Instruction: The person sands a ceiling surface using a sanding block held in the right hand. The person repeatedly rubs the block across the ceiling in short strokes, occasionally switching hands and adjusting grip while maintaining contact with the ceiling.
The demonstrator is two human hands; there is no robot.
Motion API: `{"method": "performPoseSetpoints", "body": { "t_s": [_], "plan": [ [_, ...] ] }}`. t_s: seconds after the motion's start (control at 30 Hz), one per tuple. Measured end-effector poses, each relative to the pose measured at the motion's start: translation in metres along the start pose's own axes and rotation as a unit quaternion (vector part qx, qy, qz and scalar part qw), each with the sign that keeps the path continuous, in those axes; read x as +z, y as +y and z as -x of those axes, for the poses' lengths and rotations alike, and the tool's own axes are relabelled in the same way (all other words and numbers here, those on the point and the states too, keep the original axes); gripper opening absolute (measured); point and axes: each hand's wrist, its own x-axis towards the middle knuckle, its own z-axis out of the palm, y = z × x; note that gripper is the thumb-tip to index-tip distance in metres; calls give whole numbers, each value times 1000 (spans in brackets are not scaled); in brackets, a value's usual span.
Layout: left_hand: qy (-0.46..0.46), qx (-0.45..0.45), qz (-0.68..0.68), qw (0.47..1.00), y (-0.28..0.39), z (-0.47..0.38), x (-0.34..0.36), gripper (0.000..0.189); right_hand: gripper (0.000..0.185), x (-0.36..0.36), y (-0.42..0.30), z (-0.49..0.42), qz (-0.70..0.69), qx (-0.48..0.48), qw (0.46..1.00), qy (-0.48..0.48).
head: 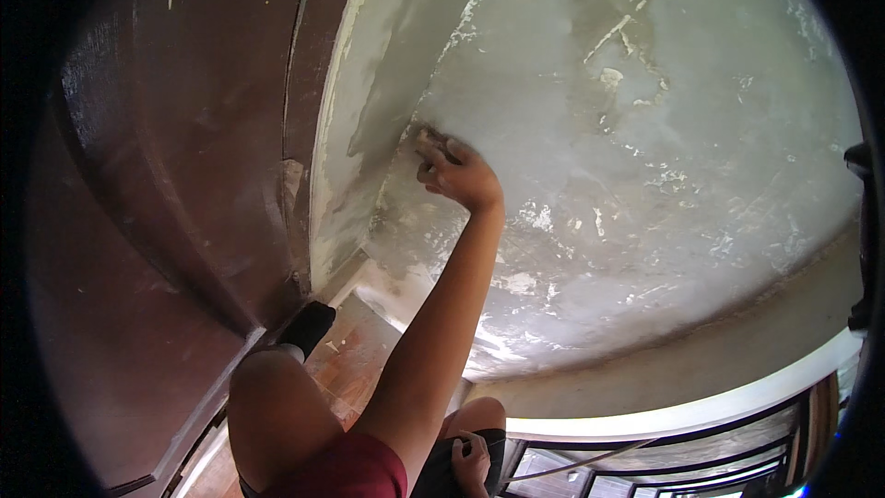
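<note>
My left hand (458,169) reaches up to the grey plastered wall (539,124), close to its inner corner on the left. Its fingers are bent around a small dark piece (437,137) at the wall surface. My fingers hide most of that piece, so its kind is unclear. Around the hand the wall shows pale flaked patches (536,216) and a ragged light line runs along the corner. Lower in view, my right hand (471,458) rests by my right thigh, fingers loosely curled and nothing visible in them.
A dark red-brown door or panel (193,117) fills the left side. Below lies a reddish tiled floor (352,342) with small crumbs, near my foot in a black sock or shoe (308,328). A white ledge (622,409) and dark-framed window bars (664,453) curve along the lower right.
</note>
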Motion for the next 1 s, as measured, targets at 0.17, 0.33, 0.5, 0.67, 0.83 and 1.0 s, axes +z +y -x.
{"method": "performPoseSetpoints", "body": {
  "t_s": [0.17,0.33,0.5,0.67,0.83,1.0],
  "plan": [
    [-30,174,62,982,6,11,4,52,18,0,2,2,9,-25,1000,15],
    [54,-75,-49,995,0,10,-5,47,17,1,2,-1,3,-26,1000,9],
    [3,150,99,984,18,14,5,47,18,0,-1,0,23,-46,998,25],
    [-1,-11,23,1000,26,3,-2,52,17,0,0,-2,9,-10,1000,6],
    [-6,151,99,984,32,4,5,51,17,1,5,0,21,-34,999,13],
    [14,19,47,999,36,6,5,49,17,1,4,0,40,-24,999,10]
  ]
}}
